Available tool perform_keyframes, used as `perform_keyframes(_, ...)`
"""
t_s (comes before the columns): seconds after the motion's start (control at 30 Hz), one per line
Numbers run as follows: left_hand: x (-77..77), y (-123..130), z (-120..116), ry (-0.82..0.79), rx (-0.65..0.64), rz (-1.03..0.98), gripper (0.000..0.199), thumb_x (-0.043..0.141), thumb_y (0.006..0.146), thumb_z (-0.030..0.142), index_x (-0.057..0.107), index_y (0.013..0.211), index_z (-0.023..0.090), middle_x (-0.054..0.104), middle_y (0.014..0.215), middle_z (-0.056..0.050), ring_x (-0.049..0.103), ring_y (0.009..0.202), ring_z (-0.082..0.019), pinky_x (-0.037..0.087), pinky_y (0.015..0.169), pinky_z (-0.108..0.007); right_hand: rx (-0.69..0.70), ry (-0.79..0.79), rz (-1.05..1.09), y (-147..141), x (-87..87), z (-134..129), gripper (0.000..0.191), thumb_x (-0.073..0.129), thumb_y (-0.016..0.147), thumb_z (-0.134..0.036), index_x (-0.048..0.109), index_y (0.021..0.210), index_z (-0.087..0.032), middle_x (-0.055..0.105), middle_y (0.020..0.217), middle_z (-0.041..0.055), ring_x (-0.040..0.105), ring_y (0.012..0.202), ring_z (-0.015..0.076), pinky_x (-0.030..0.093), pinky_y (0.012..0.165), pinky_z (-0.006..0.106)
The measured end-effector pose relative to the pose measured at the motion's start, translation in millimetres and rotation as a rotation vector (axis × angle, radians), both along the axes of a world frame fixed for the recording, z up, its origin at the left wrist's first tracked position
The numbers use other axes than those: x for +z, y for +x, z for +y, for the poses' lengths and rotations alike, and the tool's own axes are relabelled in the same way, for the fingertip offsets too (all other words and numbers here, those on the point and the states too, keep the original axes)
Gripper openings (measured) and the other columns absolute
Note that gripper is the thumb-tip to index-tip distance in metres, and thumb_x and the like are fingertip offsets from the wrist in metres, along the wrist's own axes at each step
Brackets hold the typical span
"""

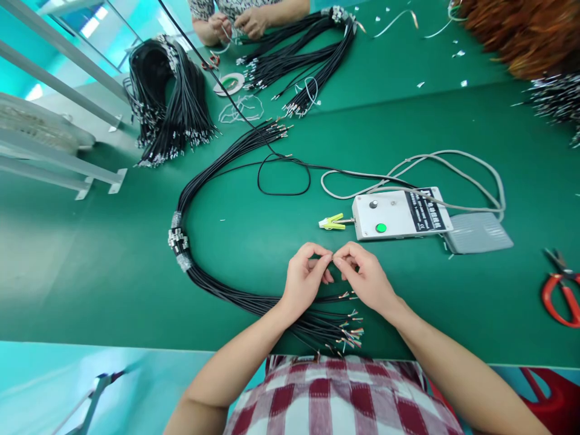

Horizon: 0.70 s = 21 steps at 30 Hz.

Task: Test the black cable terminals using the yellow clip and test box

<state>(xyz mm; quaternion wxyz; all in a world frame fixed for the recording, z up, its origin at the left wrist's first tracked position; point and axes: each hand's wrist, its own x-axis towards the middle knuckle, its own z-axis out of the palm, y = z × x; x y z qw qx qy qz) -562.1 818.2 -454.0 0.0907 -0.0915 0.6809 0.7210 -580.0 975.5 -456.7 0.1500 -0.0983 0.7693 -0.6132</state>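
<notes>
My left hand (307, 277) and my right hand (365, 277) meet above the green table, each with thumb and forefinger pinched. Whatever lies between the fingertips is too small to make out. Beneath my left hand and forearm runs a curved bundle of black cables (226, 293), its stripped coloured wire ends (354, 335) fanned out near the table's front edge. A cluster of metal connectors (178, 238) sits around the bundle's bend at the left. Just beyond my hands is a white control box (399, 212) with a green button and a yellow clip (333, 222) at its left end.
A grey pedal (478, 232) lies right of the box, under a looped grey cable. Red-handled scissors (564, 293) rest at the far right. Black cable bundles (170, 103) stand at the back left. Across the table, a person's hands (240, 25) hold a white strand.
</notes>
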Motion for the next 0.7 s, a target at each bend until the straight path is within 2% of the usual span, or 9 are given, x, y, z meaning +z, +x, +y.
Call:
perform_keyframes(0.1, -7.7, 3.7, -4.3, -0.178, -0.042, 0.091, 0.02, 0.062, 0.092, 0.036, 0.061, 0.086, 0.017, 0.061, 0.081, -0.001, 0.058, 0.055, -0.009, 0.047, 0.053, -0.023, 0.035, 0.224, 0.188, -0.9, -0.7, 1.4, 0.019, 0.048, 0.099, -0.03, 0.059, 0.086, -0.021, 0.06, 0.084, 0.0014, 0.057, 0.071, 0.0143, 0.042, 0.066, 0.028)
perform_keyframes(0.23, -15.1, 3.1, -7.8, -0.44, -0.046, 0.262, 0.012, 0.058, 0.093, 0.024, 0.065, 0.085, 0.018, 0.065, 0.085, -0.004, 0.061, 0.076, -0.015, 0.048, 0.069, -0.026, 0.072, 0.412, 0.267, -2.4, -1.1, 2.4, 0.018, 0.044, 0.1, -0.025, 0.059, 0.091, -0.021, 0.064, 0.092, 0.0027, 0.061, 0.077, 0.0152, 0.043, 0.07, 0.028)
perform_keyframes(0.33, -16.7, -0.7, -11.0, -0.431, -0.028, 0.27, 0.012, 0.058, 0.092, 0.023, 0.064, 0.083, 0.018, 0.064, 0.084, -0.004, 0.061, 0.078, -0.015, 0.047, 0.071, -0.026, 0.089, 0.517, 0.312, -1.0, 2.1, 6.4, 0.018, 0.045, 0.101, -0.024, 0.061, 0.094, -0.021, 0.067, 0.096, 0.0032, 0.065, 0.081, 0.0163, 0.044, 0.072, 0.028)
perform_keyframes(0.43, -14.9, -4.2, -14.9, -0.381, -0.025, 0.249, 0.013, 0.058, 0.093, 0.025, 0.063, 0.083, 0.018, 0.063, 0.084, -0.004, 0.06, 0.076, -0.015, 0.047, 0.071, -0.026, 0.068, 0.65, 0.396, 0.3, 10.8, 10.1, 0.015, 0.051, 0.099, -0.027, 0.063, 0.103, -0.02, 0.069, 0.1, 0.0047, 0.065, 0.079, 0.0168, 0.043, 0.068, 0.029)
perform_keyframes(0.5, -12.2, -5.3, -16.9, -0.375, -0.044, 0.26, 0.013, 0.058, 0.093, 0.025, 0.062, 0.083, 0.018, 0.062, 0.083, -0.004, 0.06, 0.077, -0.016, 0.046, 0.071, -0.026, 0.078, 0.75, 0.497, -0.7, 17.1, 8.9, 0.02, 0.056, 0.097, -0.032, 0.063, 0.111, -0.019, 0.07, 0.103, 0.0058, 0.065, 0.079, 0.0176, 0.04, 0.067, 0.03)
perform_keyframes(0.6, -7.0, -5.2, -19.1, -0.428, -0.12, 0.334, 0.014, 0.056, 0.093, 0.021, 0.061, 0.08, 0.018, 0.061, 0.082, -0.003, 0.057, 0.077, -0.016, 0.045, 0.071, -0.026, 0.191, 0.869, 0.684, -5.5, 22.8, 2.2, 0.018, 0.053, 0.1, -0.031, 0.066, 0.098, -0.019, 0.071, 0.091, 0.0039, 0.063, 0.078, 0.0183, 0.034, 0.068, 0.032)
perform_keyframes(0.7, -3.4, -6.2, -22.7, -0.467, -0.215, 0.418, 0.015, 0.053, 0.093, 0.019, 0.061, 0.08, 0.019, 0.061, 0.081, -0.004, 0.057, 0.078, -0.016, 0.044, 0.073, -0.027, 0.334, 0.937, 0.813, -13.5, 25.9, -2.6, 0.027, 0.048, 0.101, -0.024, 0.065, 0.08, -0.019, 0.068, 0.076, 0.0021, 0.057, 0.072, 0.0176, 0.028, 0.068, 0.034)
